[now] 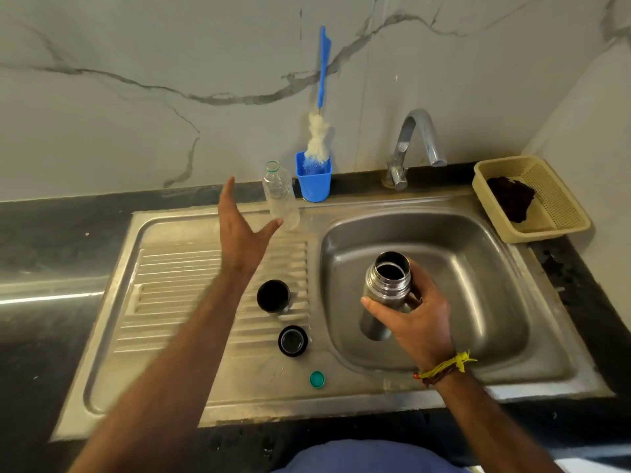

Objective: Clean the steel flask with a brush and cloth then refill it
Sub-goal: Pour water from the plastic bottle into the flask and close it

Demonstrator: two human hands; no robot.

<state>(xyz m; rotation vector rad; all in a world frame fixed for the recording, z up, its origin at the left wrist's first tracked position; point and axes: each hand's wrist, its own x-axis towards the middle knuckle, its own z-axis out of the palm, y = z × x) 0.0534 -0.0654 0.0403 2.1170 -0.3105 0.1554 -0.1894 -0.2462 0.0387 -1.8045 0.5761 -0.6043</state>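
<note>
My right hand [415, 319] grips the open steel flask [387, 285] upright over the sink basin [478, 268]. My left hand [240, 230] is stretched out over the drainboard, fingers spread, just short of the clear plastic bottle [280, 196], holding nothing. A bottle brush [319, 131] with a blue handle stands in a blue cup [314, 184] at the wall. A dark cloth [510, 198] lies in the beige basket [560, 206] at the right. The flask's cup lid [274, 296] and black stopper [293, 341] sit on the drainboard [177, 285].
A chrome tap [415, 145] stands behind the basin. A small green bottle cap [317, 379] lies near the sink's front edge. Dark countertop surrounds the steel sink, with a marble wall behind.
</note>
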